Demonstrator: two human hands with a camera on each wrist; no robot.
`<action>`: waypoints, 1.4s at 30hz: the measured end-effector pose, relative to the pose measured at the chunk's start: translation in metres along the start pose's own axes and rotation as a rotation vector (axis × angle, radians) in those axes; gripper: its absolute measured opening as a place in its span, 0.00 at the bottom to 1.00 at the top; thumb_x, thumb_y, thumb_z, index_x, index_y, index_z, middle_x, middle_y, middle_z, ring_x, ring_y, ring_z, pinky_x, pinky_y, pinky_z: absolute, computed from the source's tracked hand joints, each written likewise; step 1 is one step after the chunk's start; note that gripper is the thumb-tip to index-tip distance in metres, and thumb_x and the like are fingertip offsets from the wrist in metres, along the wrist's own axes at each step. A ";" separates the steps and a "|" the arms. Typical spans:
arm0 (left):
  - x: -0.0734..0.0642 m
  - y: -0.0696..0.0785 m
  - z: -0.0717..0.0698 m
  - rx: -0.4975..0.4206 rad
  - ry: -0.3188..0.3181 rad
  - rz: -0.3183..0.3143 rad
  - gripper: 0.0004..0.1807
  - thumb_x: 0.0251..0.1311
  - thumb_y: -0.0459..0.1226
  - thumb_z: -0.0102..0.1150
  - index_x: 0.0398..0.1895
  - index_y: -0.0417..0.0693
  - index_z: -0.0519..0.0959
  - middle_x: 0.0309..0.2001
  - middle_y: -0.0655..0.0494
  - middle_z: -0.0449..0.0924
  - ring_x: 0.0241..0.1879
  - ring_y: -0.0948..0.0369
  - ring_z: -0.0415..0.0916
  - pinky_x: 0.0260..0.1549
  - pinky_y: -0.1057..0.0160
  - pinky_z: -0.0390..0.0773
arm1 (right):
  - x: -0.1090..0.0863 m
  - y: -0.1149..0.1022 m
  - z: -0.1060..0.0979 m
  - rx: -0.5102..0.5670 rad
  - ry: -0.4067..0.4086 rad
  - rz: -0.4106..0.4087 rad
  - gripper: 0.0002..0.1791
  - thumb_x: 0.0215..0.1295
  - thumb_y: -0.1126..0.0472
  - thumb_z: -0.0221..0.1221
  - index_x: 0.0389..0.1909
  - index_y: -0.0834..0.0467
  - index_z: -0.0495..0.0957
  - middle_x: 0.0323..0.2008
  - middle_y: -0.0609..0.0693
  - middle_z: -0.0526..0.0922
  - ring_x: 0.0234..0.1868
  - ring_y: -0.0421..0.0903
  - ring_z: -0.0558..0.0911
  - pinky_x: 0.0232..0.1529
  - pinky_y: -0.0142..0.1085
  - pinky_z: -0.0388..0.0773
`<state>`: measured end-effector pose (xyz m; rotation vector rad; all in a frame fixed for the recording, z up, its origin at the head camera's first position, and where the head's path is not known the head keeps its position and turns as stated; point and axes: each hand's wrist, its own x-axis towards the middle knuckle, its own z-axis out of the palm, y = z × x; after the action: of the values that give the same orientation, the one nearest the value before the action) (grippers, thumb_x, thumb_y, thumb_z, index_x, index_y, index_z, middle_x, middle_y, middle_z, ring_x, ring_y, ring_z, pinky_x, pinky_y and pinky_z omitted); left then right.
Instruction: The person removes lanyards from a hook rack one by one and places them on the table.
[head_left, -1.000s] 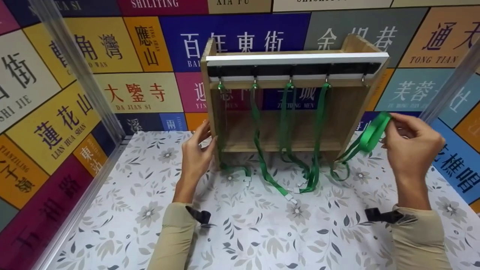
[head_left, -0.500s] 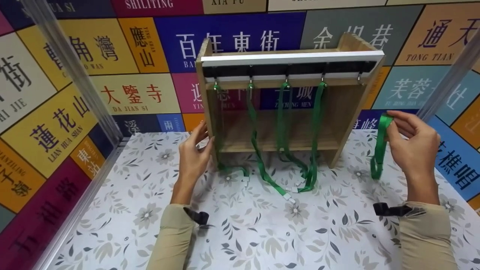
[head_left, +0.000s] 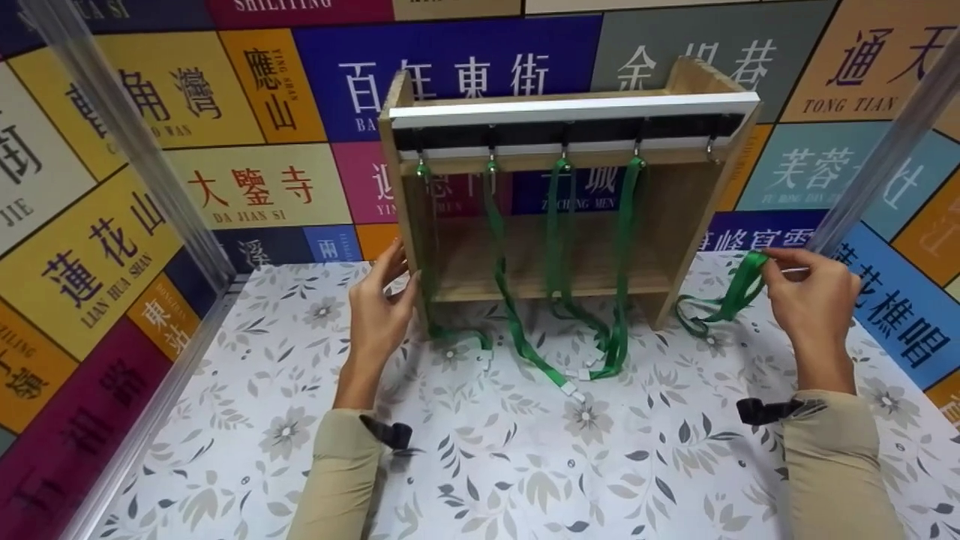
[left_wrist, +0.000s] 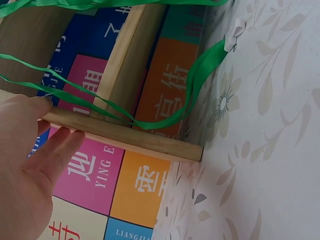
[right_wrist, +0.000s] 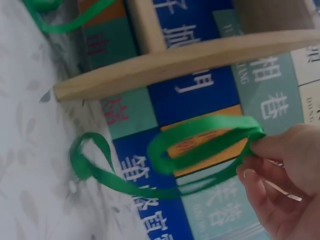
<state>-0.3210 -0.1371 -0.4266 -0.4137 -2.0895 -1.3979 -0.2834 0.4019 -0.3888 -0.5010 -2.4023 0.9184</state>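
Observation:
A small wooden rack stands upright on the patterned cloth. My left hand grips its left side panel, thumb on the inner face and fingers on the outer. To the right of the rack, my right hand pinches a green lanyard between thumb and fingertips. Its looped strap droops leftward, the lower end curling close to the cloth. Several other green lanyards hang from metal hooks under the rack's black strip. The rightmost hook is bare.
White end pieces of the hanging lanyards lie on the floral cloth before the rack. Behind stands a wall of coloured signs. Clear upright posts flank the area on both sides.
My right hand rose slightly and the lanyard swung to hang straight down; now the hand is lower and the strap trails leftward toward the cloth. My left hand stays on the rack.

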 end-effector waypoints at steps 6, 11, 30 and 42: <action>0.000 -0.001 0.000 0.000 -0.005 -0.002 0.32 0.73 0.36 0.69 0.79 0.52 0.74 0.71 0.53 0.83 0.64 0.54 0.87 0.54 0.56 0.91 | 0.006 0.017 0.005 -0.055 -0.036 0.046 0.22 0.80 0.52 0.55 0.66 0.55 0.86 0.59 0.58 0.88 0.33 0.26 0.73 0.31 0.22 0.72; -0.001 -0.003 -0.001 -0.002 0.001 0.003 0.32 0.73 0.35 0.69 0.78 0.51 0.74 0.70 0.52 0.83 0.63 0.55 0.87 0.55 0.55 0.90 | 0.010 0.027 0.013 -0.079 -0.105 0.010 0.22 0.81 0.56 0.54 0.66 0.58 0.85 0.62 0.66 0.86 0.50 0.52 0.87 0.30 0.20 0.68; -0.001 -0.002 0.000 0.010 0.004 0.009 0.31 0.72 0.33 0.69 0.77 0.48 0.75 0.69 0.49 0.84 0.62 0.53 0.88 0.54 0.52 0.91 | 0.003 0.040 0.046 -0.134 -0.502 -0.199 0.27 0.76 0.71 0.46 0.71 0.63 0.79 0.64 0.76 0.80 0.56 0.66 0.78 0.52 0.59 0.79; -0.002 -0.002 0.000 -0.003 0.004 0.015 0.32 0.72 0.34 0.69 0.78 0.51 0.75 0.69 0.50 0.84 0.62 0.53 0.88 0.53 0.56 0.90 | -0.028 -0.042 0.028 0.039 -0.101 -0.321 0.23 0.82 0.49 0.58 0.59 0.63 0.87 0.48 0.65 0.91 0.45 0.57 0.87 0.38 0.10 0.66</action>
<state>-0.3201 -0.1380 -0.4292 -0.4268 -2.0776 -1.3927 -0.2840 0.3441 -0.3871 -0.0504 -2.4530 0.8612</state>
